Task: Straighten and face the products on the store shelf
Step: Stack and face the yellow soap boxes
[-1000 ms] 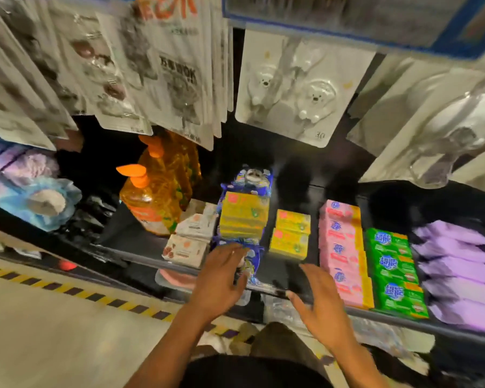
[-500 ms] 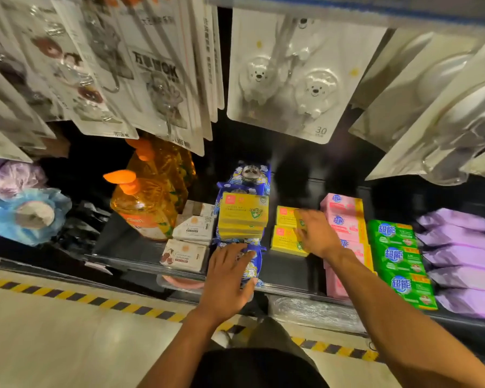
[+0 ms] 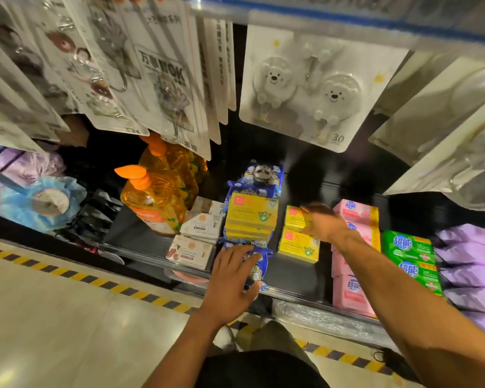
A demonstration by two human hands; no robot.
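A low dark shelf [image 3: 297, 278] carries rows of soap and wipes. My left hand [image 3: 233, 278] lies flat, fingers spread, on a blue patterned pack [image 3: 259, 271] at the shelf's front edge. Behind that pack sits a stack of yellow boxes [image 3: 251, 217]. My right hand [image 3: 324, 224] reaches over two smaller yellow soap boxes; it covers part of the rear one [image 3: 294, 219] and the front one [image 3: 298, 246] lies free. Whether its fingers grip the rear box is hidden. Pink soap packs [image 3: 353, 287] and green soap packs [image 3: 409, 247] lie to the right.
Orange pump bottles [image 3: 151, 200] stand at the left with white soap boxes [image 3: 191, 249] beside them. Purple packs [image 3: 471, 247] fill the far right. Hanging blister cards with bear hooks [image 3: 314, 88] overhang the shelf. A yellow-black striped line [image 3: 104, 281] marks the floor.
My right hand moved from the shelf's front edge up and back onto the small yellow boxes. My left hand stayed on the blue pack.
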